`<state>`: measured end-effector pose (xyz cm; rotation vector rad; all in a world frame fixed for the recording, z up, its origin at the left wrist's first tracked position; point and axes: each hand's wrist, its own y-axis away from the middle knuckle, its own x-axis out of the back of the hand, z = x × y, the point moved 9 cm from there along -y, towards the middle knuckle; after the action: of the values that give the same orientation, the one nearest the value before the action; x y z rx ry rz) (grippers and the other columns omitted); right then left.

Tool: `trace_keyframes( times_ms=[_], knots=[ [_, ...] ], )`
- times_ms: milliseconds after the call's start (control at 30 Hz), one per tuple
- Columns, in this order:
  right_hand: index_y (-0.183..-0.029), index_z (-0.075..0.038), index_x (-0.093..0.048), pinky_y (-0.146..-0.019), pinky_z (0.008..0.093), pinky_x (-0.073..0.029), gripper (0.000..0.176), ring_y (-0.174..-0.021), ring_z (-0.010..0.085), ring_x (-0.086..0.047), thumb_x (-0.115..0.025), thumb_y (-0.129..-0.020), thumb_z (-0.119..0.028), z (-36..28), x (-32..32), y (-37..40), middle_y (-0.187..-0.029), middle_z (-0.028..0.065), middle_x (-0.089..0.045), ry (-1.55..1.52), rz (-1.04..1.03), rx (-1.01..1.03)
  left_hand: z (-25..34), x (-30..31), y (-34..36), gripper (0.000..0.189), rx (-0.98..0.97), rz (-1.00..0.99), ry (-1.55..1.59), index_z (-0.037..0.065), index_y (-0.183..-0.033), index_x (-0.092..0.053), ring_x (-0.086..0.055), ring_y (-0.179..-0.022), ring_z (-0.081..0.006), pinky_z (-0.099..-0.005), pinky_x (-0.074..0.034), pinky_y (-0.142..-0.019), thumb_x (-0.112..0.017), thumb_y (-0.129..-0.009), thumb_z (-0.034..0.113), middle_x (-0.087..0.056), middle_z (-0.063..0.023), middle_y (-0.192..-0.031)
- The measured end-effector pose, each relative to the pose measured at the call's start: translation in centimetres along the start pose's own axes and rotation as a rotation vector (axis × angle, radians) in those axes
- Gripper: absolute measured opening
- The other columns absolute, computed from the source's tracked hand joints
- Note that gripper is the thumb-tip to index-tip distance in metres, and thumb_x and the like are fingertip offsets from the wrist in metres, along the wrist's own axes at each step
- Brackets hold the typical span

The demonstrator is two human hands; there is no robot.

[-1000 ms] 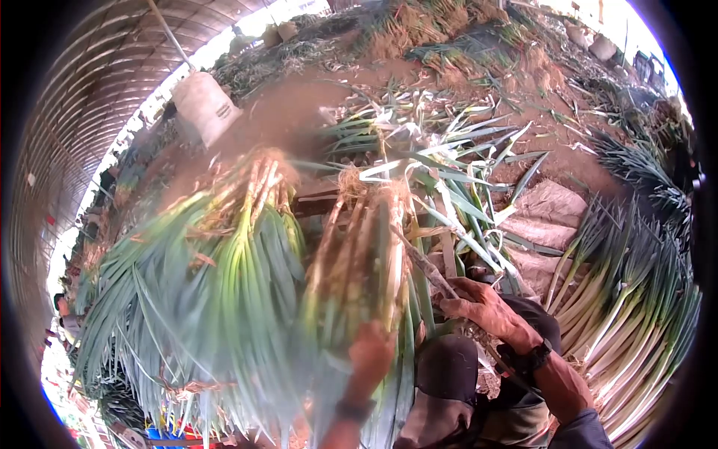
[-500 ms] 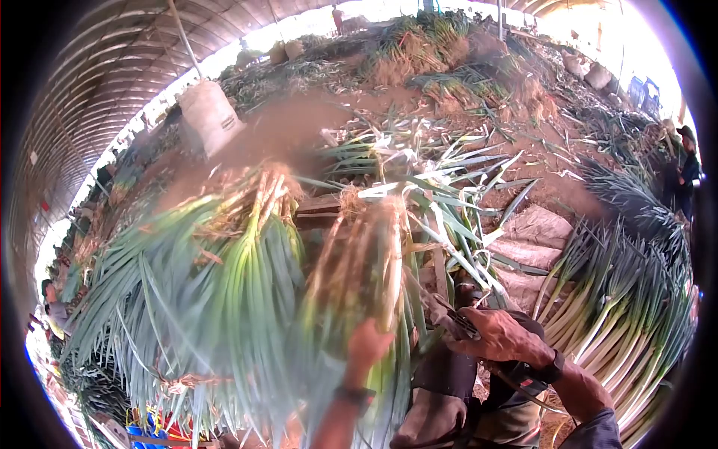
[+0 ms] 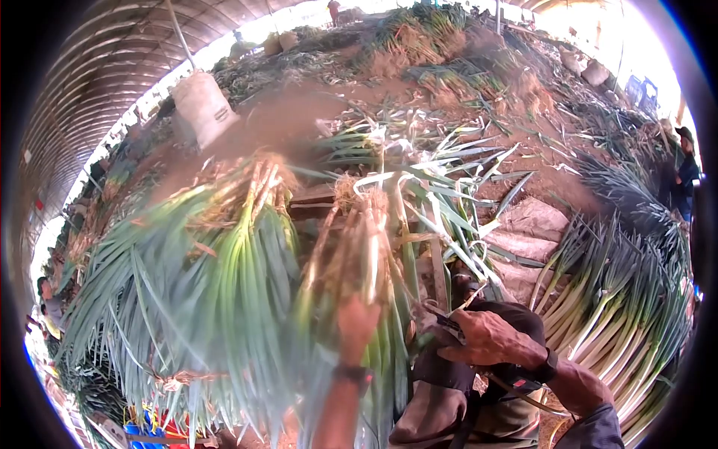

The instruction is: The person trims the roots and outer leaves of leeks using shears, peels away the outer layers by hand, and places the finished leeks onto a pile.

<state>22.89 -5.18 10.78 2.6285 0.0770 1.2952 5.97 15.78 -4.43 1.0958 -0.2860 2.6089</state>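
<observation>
My left hand [image 3: 357, 323] lies on the stalks of the middle bunch of green onions [image 3: 372, 247], its fingers blurred. To the left, a large heap of green onions [image 3: 243, 277] spreads its leaves toward me, roots at the top. My right hand [image 3: 490, 338], over my lap, has its fingers wrapped round a dark, thin tool [image 3: 446, 322] whose shape is hard to make out. Beyond my knees lie loose trimmed leaves [image 3: 449, 213].
A white sack [image 3: 203, 108] stands at the upper left. More onions [image 3: 621, 314] lie at the right, beside flattened sacks [image 3: 527, 232]. Leafy piles [image 3: 422, 34] are farther back. One person [image 3: 684, 172] stands at the far right, another [image 3: 51, 303] is at the left edge.
My left hand has moved up and slightly left onto the stalks of the middle bunch. My right hand with the tool has shifted slightly left. The view has tilted a little.
</observation>
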Motion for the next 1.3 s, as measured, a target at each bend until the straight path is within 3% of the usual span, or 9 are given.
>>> trace_keyframes(
  times_ms=[233,333,567,633,733,833,1033,1133,1300],
  knots=[
    [-0.101,0.005,-0.054,-0.073,0.0485,-0.052,0.06,-0.083,0.044,-0.064,-0.077,-0.079,-0.045,-0.7,-0.8,0.5,-0.088,0.0245,-0.065,0.058,-0.024,0.059,-0.1,0.1,2.8,0.078,0.143,-0.109,-0.141,0.003,-0.132,-0.051,-0.065,-0.1,-0.0409,-0.0475,-0.05,-0.09,-0.072,-0.077,0.055,-0.067,-0.0233,-0.107],
    [-0.1,0.005,-0.054,-0.073,0.0482,-0.052,0.059,-0.083,0.0438,-0.065,-0.077,-0.079,-0.045,-1.7,-1.1,0.7,-0.089,0.024,-0.065,0.039,-0.056,0.068,0.0,0.7,5.2,0.065,0.141,-0.092,-0.175,0.005,-0.126,-0.055,-0.064,-0.105,-0.0388,-0.0493,-0.051,-0.09,-0.075,-0.079,0.046,-0.065,-0.0205,-0.114],
    [-0.094,0.005,-0.053,-0.073,0.0481,-0.051,0.06,-0.081,0.0427,-0.063,-0.077,-0.079,-0.048,-2.5,-4.0,0.7,-0.083,0.0226,-0.063,0.092,-0.074,0.224,-0.4,0.9,5.6,0.064,0.159,-0.081,-0.135,0.007,-0.12,-0.054,-0.066,-0.099,-0.0382,-0.0482,-0.051,-0.086,-0.075,-0.078,0.05,-0.065,-0.0195,-0.11],
    [-0.092,0.005,-0.053,-0.072,0.0482,-0.051,0.06,-0.079,0.0424,-0.062,-0.077,-0.078,-0.048,-2.9,-4.2,0.7,-0.081,0.0225,-0.062,0.061,-0.094,0.214,-0.9,0.4,5.8,0.071,0.142,-0.078,-0.13,0.005,-0.121,-0.05,-0.066,-0.093,-0.0386,-0.0476,-0.05,-0.081,-0.073,-0.077,0.056,-0.067,-0.0216,-0.102],
    [-0.091,0.004,-0.052,-0.071,0.0482,-0.051,0.059,-0.079,0.0425,-0.063,-0.077,-0.078,-0.048,-2.5,-4.6,-0.3,-0.082,0.023,-0.062,0.094,-0.086,0.162,-0.8,0.1,5.7,0.067,0.113,-0.06,-0.132,0.007,-0.118,-0.051,-0.066,-0.093,-0.0382,-0.0472,-0.05,-0.081,-0.072,-0.077,0.056,-0.067,-0.0209,-0.1],
    [-0.092,0.004,-0.051,-0.07,0.0481,-0.051,0.059,-0.081,0.0429,-0.064,-0.077,-0.078,-0.047,-2.6,-3.9,-1.7,-0.084,0.024,-0.063,0.106,-0.056,0.107,-0.8,0.0,5.8,0.056,0.217,-0.121,-0.117,0.008,-0.116,-0.057,-0.066,-0.096,-0.0379,-0.05,-0.052,-0.084,-0.075,-0.078,0.046,-0.067,-0.0171,-0.102],
    [-0.095,0.004,-0.051,-0.068,0.0501,-0.05,0.06,-0.076,0.0454,-0.064,-0.076,-0.079,-0.048,-2.7,-2.6,-2.4,-0.078,0.0234,-0.063,0.027,0.052,0.118,-0.2,-0.1,6.2,0.05,0.048,-0.132,-0.233,0.007,-0.11,-0.056,-0.069,-0.084,-0.0391,-0.0487,-0.056,-0.072,-0.072,-0.08,0.043,-0.069,-0.0181,-0.093],
    [-0.096,0.004,-0.051,-0.068,0.0503,-0.05,0.061,-0.077,0.0454,-0.063,-0.077,-0.079,-0.048,-2.7,-2.3,-1.6,-0.078,0.0239,-0.063,0.027,0.026,0.08,-0.4,-0.8,6.0,0.05,0.055,-0.15,-0.212,0.006,-0.108,-0.054,-0.069,-0.08,-0.0395,-0.0477,-0.057,-0.067,-0.071,-0.08,0.043,-0.069,-0.0188,-0.091],
    [-0.097,0.005,-0.051,-0.068,0.0499,-0.05,0.061,-0.077,0.0446,-0.063,-0.077,-0.079,-0.047,-2.4,-2.1,-0.7,-0.078,0.0241,-0.063,0.048,0.027,0.061,1.8,0.6,7.2,0.049,0.038,-0.193,-0.186,0.002,-0.106,-0.057,-0.068,-0.084,-0.0425,-0.0515,-0.055,-0.076,-0.07,-0.078,0.039,-0.069,-0.0199,-0.093]
  ],
)
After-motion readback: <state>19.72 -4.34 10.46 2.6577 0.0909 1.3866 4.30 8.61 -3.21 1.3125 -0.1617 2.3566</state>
